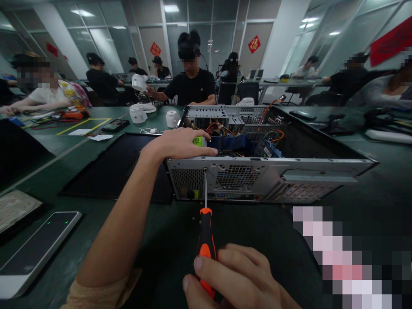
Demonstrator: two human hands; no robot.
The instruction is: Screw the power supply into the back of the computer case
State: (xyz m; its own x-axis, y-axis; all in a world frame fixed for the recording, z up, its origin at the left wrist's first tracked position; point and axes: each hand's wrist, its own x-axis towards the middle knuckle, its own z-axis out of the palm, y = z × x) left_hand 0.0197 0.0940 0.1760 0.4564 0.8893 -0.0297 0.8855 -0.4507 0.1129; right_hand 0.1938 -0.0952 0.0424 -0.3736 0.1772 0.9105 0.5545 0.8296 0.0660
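Note:
An open computer case lies on its side on the table, its perforated metal back panel facing me. My right hand grips an orange and black screwdriver by the handle. The blade points away from me, and its tip meets a screw spot beside the power supply grille. My left hand lies over the top edge of the case above that corner, thumb and fingers stretched out. A bright green label shows between them. Cables and a blue board sit inside.
A black side panel lies left of the case. Further left is a white device with a dark screen. White fan parts stand across the table, where a person holds one. A blurred pixelated patch covers the lower right.

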